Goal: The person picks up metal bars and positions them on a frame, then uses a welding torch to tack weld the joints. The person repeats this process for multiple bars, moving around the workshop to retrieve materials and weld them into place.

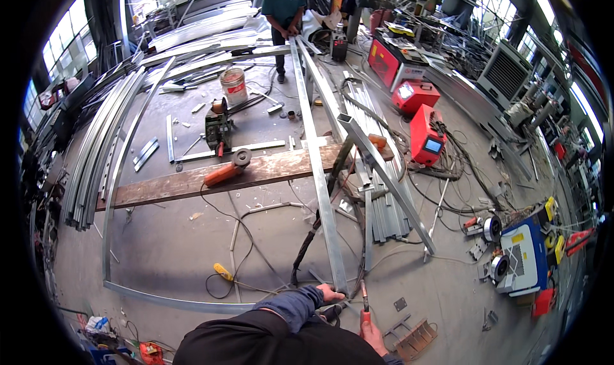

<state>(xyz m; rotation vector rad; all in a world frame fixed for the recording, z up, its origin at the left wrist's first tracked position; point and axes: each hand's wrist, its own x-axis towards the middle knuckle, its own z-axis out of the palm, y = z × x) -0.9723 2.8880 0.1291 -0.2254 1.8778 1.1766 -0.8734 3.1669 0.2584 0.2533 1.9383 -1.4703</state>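
A long rectangular frame of square metal tube (318, 173) lies before me, its right side running away from my body. At the near right corner my left hand (330, 293) is closed on the tube's end; part of its grip is hidden. My right hand (371, 337), just right of that corner, is wrapped round a red-handled tool (364, 304) with a thin shaft, pointing away from me. The tool's exact kind I cannot make out. At the far end a person (284, 10) in a dark green shirt has both hands at the tube.
A wooden plank (160, 187) under the frame carries an orange angle grinder (229, 169). Cables cross the floor. Red machines (427, 134) and a blue-white machine (526, 256) stand right. A bucket (234, 86) and metal tube stacks (105, 147) lie beyond and left.
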